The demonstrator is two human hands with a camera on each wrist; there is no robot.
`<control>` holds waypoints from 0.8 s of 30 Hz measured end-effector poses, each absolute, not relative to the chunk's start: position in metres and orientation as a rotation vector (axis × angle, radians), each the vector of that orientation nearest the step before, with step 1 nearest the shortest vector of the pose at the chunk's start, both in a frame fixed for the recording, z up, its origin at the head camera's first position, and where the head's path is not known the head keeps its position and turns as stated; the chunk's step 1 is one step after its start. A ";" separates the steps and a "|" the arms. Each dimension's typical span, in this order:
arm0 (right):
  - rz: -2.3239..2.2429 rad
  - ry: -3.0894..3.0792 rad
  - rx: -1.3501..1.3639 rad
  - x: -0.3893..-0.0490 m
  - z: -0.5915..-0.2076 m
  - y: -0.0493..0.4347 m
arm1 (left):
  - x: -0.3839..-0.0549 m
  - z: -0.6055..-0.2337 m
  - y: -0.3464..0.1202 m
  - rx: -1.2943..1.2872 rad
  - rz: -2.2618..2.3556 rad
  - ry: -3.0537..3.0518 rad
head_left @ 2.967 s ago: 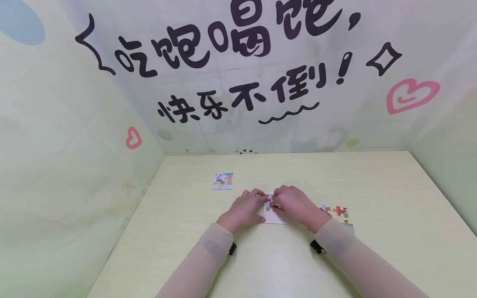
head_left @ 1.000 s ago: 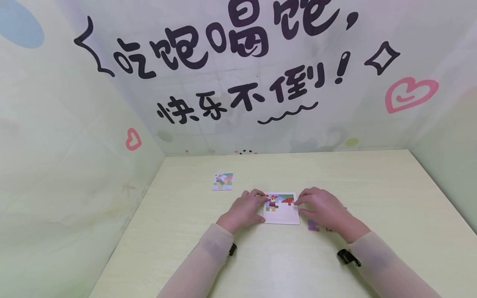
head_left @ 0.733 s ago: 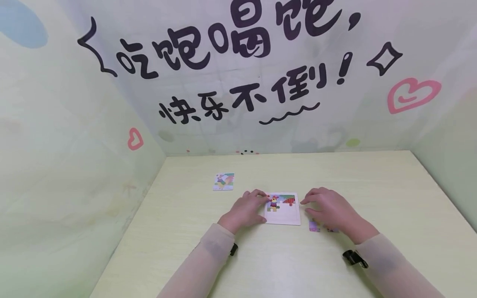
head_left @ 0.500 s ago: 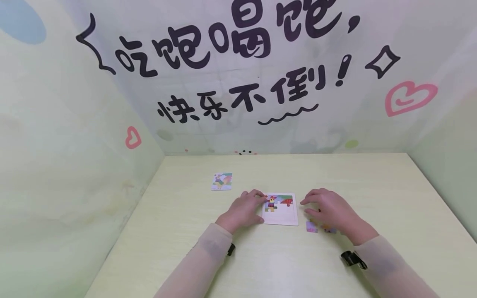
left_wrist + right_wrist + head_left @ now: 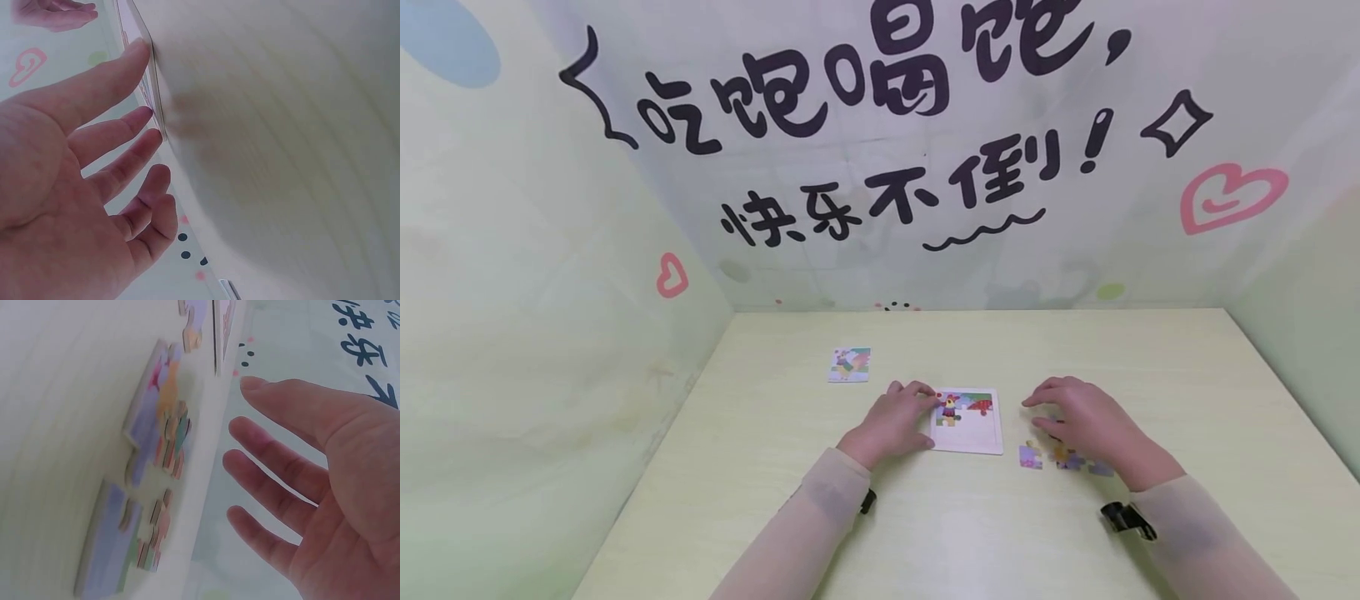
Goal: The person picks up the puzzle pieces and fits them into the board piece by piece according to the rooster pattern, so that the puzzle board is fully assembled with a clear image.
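Bright, diffuse light with soft glare on the tabletop (image 5: 966,529)

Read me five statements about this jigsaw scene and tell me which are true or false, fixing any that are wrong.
1. The left hand touches the puzzle tray. True.
2. The right hand is pinching something. False: the right hand has nothing between its thumb and fingers.
3. The puzzle tray is completely filled. False: much of its base is bare.
4. The picture card lies farther from the person than the puzzle tray. True.
5. The loose pieces lie on the left side of the puzzle tray. False: the loose pieces lie on its right side.
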State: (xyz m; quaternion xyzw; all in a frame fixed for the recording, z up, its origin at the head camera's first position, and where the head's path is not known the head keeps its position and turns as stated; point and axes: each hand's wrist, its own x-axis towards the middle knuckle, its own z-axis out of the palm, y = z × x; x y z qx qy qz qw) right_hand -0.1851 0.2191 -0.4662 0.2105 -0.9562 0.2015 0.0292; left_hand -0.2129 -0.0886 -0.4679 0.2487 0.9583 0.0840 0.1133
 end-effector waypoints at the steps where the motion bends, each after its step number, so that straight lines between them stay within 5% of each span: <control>1: 0.612 -2.958 0.638 -0.185 -0.467 0.221 | -0.213 -0.468 -0.088 0.733 0.244 2.812; 24: 0.653 -3.037 0.650 -0.183 -0.471 0.252 | -0.214 -0.469 -0.087 0.703 0.270 2.800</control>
